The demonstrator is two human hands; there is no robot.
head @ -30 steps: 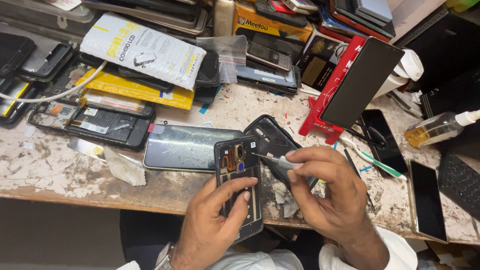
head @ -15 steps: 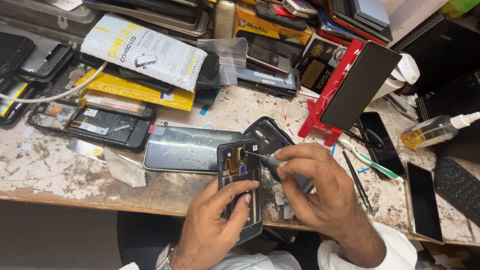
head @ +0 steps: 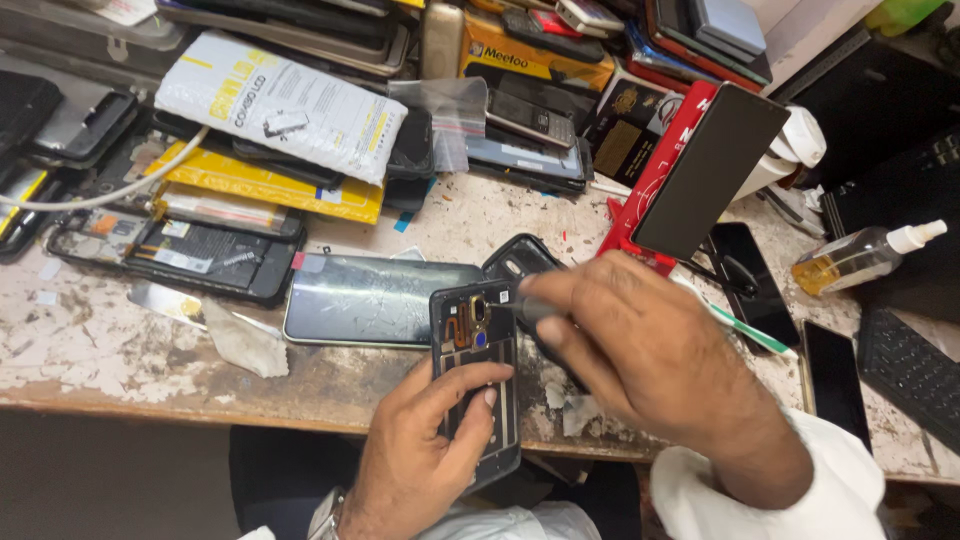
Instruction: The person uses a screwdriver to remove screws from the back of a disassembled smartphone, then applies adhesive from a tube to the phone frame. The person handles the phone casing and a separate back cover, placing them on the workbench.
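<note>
My left hand [head: 425, 445] grips an opened phone [head: 476, 372] with its back off, dark frame and orange inner parts showing, held upright over the bench's front edge. My right hand [head: 640, 350] is closed around a small screwdriver [head: 512, 302], whose tip touches the phone's upper right corner. Just behind the hands lie a detached glass screen panel [head: 375, 298] and a black phone back cover [head: 520, 258], flat on the worn bench [head: 120, 350].
Stacked phones, boxes and a white padded envelope [head: 280, 105] crowd the back. An opened phone [head: 200, 255] lies at left. A red box with a dark screen [head: 705, 170] leans at right, near a spray bottle [head: 860, 258], a green-handled tool [head: 745, 330] and a keyboard [head: 915, 370].
My right hand has shifted left and up over the phone, bringing the screwdriver tip to its upper right corner. The view has drifted slightly; my left hand keeps its hold.
</note>
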